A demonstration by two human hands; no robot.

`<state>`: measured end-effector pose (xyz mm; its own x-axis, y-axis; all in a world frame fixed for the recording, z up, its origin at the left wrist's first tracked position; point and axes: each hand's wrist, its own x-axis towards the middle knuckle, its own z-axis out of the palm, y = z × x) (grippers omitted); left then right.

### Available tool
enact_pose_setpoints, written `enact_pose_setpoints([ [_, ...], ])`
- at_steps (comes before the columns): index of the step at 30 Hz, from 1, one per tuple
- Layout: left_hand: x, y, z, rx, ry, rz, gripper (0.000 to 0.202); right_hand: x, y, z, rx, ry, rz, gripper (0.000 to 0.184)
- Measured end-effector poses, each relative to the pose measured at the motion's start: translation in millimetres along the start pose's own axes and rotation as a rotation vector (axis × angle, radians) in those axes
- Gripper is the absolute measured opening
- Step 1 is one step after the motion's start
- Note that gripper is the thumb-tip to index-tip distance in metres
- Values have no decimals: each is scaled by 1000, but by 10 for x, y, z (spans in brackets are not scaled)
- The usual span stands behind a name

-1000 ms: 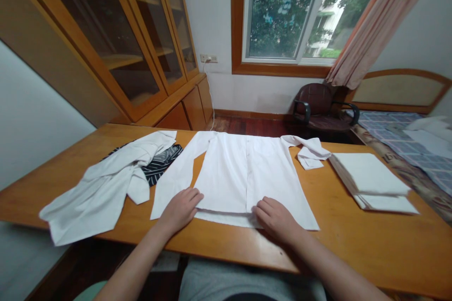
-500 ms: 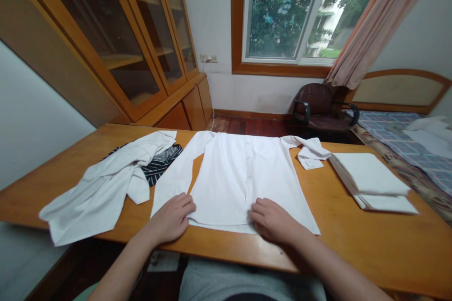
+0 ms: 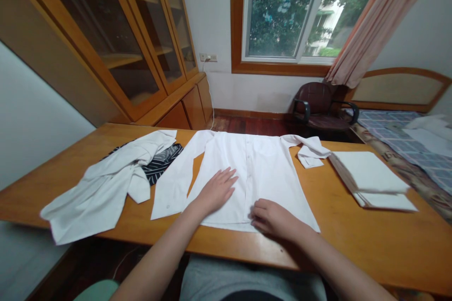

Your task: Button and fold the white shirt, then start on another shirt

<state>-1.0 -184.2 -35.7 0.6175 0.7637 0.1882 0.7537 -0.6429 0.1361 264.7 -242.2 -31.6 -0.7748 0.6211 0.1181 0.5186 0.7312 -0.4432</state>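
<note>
White shirt is lying spread front-up across the middle of the wooden bench, its hem reaching nearly to the near edge and its collar end pointing toward the window. Left hand is resting flat on the shirt's left front panel, fingers spread and slightly apart, gripping nothing. Right hand is pressing on the hem just right of the button line, fingers curled together on the cloth; whether the grip is pinching the fabric cannot be told.

Glass-door cabinet is standing along the left wall with mostly bare shelves showing through its panes. On the bench, a crumpled white garment is lying to the left, partly covering a dark striped cloth, and the shirt's left sleeve is lying just beside them. The right sleeve is bunching up near a stack of folded white cloths on the right.

Bare wood is showing along the near edge and at the near right corner. Beyond the bench, a dark armchair is standing under the window, beside a bed.
</note>
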Motion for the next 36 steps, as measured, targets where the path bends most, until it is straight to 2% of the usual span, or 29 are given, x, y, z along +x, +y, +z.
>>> enact_pose_setpoints([
  [4,169,59,246,24,-28,6,47,-13,-6,0,84,-36,96,15],
  [8,113,76,301,28,-8,30,48,-7,-82,18,-47,-5,161,13],
  [11,17,69,271,24,-2,55,48,9,-129,59,-188,40,112,9],
  [15,-83,61,209,10,-23,80,50,23,-141,95,-270,113,58,15],
  [22,-189,145,5,-71,-58,137,42,6,-164,49,-275,251,-52,7],
  [27,-220,258,-149,-133,-76,267,35,37,-164,56,-249,254,-94,6],
  [30,-229,337,-177,-92,-76,329,32,43,-165,21,-211,272,-80,6],
  [36,-252,499,-147,43,-68,394,7,37,-188,-62,-162,358,-74,10],
])
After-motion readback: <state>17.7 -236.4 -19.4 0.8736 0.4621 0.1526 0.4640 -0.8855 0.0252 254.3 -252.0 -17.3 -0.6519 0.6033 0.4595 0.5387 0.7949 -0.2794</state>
